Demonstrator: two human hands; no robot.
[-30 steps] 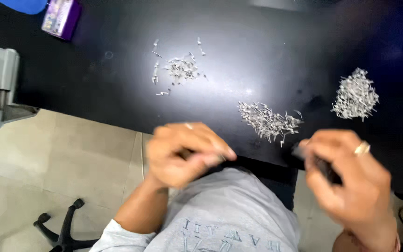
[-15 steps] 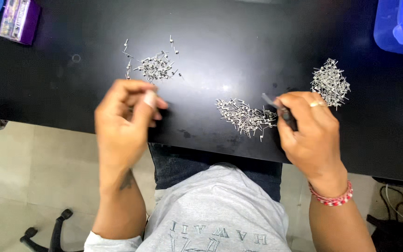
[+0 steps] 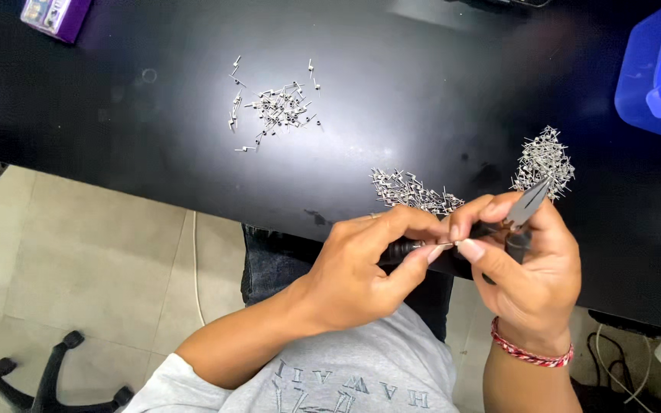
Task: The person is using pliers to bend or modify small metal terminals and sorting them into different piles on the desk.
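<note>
Both hands meet at the worktop [image 3: 154, 115] edge: left hand [image 3: 361, 268] pinches a small metal pin [image 3: 436, 245]; right hand [image 3: 529, 260] grips pliers [image 3: 528, 203], fingers curled.

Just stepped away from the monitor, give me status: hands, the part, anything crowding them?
Left hand pinching a small metal pin. Right hand on the pin too, gripping pliers. Pin piles on black table, apart from hands.
</note>
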